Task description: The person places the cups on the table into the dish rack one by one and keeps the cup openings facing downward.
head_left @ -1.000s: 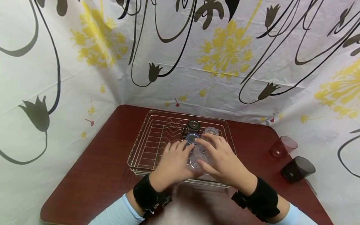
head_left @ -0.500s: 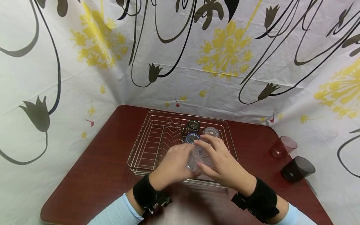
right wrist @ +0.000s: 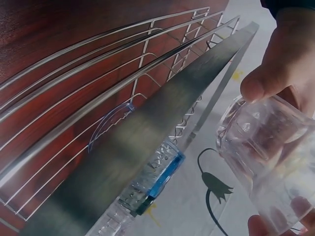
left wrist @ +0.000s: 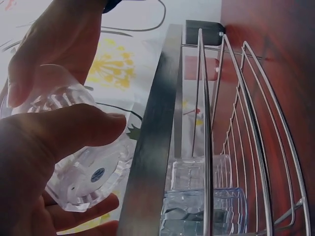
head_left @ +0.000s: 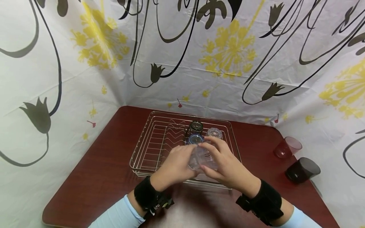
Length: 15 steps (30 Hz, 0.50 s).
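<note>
One clear faceted glass (right wrist: 261,150), small blue label (left wrist: 98,174), left hand (head_left: 177,162) and right hand (head_left: 226,163) gripping it

A clear glass (left wrist: 93,169) is held by the left hand (left wrist: 37,142) and right hand (left wrist: 59,44); a dark cup (left wrist: 209,33) is seen far beyond the rack (left wrist: 150,137).

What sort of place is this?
Probably a makeshift recording corner: patterned sheeting hangs behind and along both sides of a dark red table, on which stands a wire rack with tumblers, and black straps on both wrists carry small devices.
</note>
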Each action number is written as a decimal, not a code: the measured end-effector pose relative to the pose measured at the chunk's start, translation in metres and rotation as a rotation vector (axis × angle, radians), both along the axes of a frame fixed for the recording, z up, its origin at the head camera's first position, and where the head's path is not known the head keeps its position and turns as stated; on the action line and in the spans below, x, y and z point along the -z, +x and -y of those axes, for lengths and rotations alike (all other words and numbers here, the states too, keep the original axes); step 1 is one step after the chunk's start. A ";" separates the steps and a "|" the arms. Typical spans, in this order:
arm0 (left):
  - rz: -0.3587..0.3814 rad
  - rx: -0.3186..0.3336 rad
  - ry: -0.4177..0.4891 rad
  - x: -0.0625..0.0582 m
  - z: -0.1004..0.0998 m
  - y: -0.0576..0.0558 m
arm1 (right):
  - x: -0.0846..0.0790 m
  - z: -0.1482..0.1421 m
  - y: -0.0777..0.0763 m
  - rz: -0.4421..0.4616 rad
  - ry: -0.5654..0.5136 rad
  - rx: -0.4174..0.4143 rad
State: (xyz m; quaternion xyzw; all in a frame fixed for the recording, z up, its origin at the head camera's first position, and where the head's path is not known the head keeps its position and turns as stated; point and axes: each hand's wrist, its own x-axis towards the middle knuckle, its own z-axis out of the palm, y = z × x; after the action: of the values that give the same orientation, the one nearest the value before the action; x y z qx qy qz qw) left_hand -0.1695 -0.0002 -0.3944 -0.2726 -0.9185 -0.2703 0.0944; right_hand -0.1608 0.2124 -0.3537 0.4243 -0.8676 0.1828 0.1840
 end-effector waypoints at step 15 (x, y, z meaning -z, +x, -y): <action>-0.060 0.026 -0.033 -0.020 0.008 -0.011 | 0.002 -0.015 -0.004 0.068 -0.013 0.050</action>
State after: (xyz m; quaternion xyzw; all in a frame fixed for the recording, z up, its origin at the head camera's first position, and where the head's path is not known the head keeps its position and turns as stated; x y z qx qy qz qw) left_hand -0.1808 -0.0079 -0.3743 -0.2938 -0.9160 -0.2482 0.1139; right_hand -0.1653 0.2274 -0.3560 0.3947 -0.8825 0.1983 0.1617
